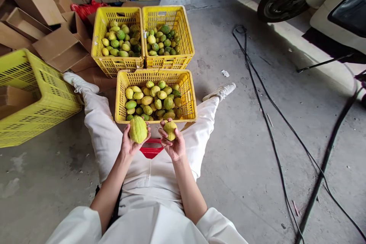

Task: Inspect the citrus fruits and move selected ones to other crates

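I sit on a red stool [150, 151] with my legs spread around a yellow crate [188, 99] full of yellow-green lemons. My left hand [130, 145] is closed around a large yellow-green lemon [138, 129], held just in front of the crate's near rim. My right hand [173, 145] cups a smaller yellow lemon [170, 130] beside it. Behind this crate stand two more yellow crates, the left one [97, 42] and the right one [185, 38], each holding several lemons.
A tipped yellow crate [34, 99] lies at my left, with flattened and open cardboard boxes [42, 26] behind it. Black cables [268, 122] run over the concrete floor at the right. A white vehicle and its wheel [281, 0] stand at the top right.
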Demonstrator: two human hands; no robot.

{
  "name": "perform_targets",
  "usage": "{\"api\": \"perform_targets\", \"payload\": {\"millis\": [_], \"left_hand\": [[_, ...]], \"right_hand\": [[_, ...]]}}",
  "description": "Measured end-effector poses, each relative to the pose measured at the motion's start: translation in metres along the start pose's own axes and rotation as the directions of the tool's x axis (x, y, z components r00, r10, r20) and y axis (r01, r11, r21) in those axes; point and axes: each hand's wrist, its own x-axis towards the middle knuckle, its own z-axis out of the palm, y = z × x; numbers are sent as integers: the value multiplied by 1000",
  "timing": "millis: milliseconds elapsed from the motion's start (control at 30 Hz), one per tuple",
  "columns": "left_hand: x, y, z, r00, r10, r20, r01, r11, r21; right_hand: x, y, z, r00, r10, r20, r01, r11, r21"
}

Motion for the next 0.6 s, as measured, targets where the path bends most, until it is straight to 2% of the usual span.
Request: {"api": "perform_targets", "payload": {"millis": [167,333,433,600], "left_hand": [[-2,1,5,1000,-27,-11,26,998,-50],[-5,4,8,999,32,26,-29,992,-122],[-3,5,4,999,40,33,-36,991,-126],[0,7,-3,995,38,87,-31,996,-84]], "right_hand": [[1,-1,3,1000,-2,-7,2,1000,-12],[0,-3,8,1000,-24,-7,23,995,-95],[-1,-2,5,1000,-16,-26,13,994,-112],[2,1,-5,999,27,39,-25,998,-54]]}}
